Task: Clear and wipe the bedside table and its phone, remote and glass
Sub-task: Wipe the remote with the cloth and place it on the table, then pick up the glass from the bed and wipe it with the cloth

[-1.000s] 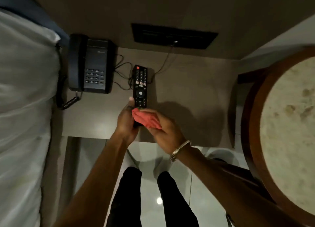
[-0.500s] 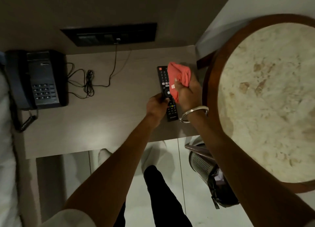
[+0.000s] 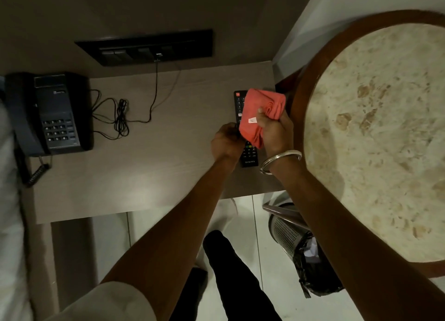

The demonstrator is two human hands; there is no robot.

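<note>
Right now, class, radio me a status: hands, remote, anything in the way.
Left hand steadying the remote on the bedside table. Right hand gripping red cloth, over the remote's face. Phone and cable well clear.

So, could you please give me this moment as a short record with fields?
left hand: left hand holds the remote by its edge
right hand: right hand has a grip on the red cloth, pressed over the remote's buttons
remote position: right end of the bedside table
phone: phone at the left end, handset on its cradle
glass: none in view
</note>
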